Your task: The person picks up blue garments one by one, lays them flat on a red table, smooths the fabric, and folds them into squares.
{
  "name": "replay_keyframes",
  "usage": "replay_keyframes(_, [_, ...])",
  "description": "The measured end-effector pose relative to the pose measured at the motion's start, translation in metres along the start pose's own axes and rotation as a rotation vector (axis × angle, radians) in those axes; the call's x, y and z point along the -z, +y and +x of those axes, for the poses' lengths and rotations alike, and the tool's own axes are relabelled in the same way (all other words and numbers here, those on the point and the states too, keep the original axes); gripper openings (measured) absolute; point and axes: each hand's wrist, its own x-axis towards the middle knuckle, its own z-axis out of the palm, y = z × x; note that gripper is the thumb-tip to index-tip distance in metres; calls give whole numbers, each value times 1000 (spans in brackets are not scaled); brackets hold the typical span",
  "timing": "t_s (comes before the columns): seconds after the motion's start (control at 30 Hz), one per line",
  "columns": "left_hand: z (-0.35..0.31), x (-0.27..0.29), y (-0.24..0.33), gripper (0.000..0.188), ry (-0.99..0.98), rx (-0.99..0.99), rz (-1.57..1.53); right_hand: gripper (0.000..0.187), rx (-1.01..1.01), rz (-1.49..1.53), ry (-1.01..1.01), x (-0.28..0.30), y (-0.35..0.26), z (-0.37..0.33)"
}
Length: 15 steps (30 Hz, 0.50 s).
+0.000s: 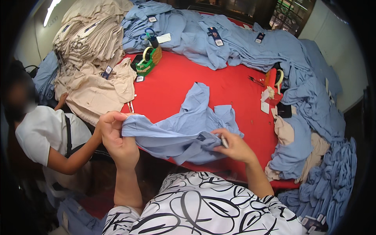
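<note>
A light blue garment (pixel 172 137) is stretched between my two hands at the near edge of the red table. My left hand (pixel 120 137) is closed on one end of it, with the edge pinched between thumb and fingers. On the other side my right hand (pixel 234 145) grips the cloth near a darker patch. A small pale, rounded object (pixel 224 141) shows between my right fingers; its kind is unclear. Part of the garment, perhaps a sleeve (pixel 196 96), lies across the red cloth (pixel 164 94) beyond my hands.
At left a co-worker (pixel 55 137) sits with a hand near a beige garment (pixel 96 88). Behind rises a beige garment stack (pixel 88 43). A green tape dispenser (pixel 145 67) and a red tape dispenser (pixel 273 84) stand on the table. Blue garments (pixel 250 45) pile along the far and right sides.
</note>
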Motion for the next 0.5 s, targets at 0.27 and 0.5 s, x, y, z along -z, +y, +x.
replay_keyframes(0.27, [1, 24, -9, 20, -792, 411, -31, 86, 543, 1069, 195, 25, -17, -73])
replay_keyframes(0.5, [-55, 63, -65, 28, -102, 975, -491, 32, 44, -424, 517, -127, 46, -68])
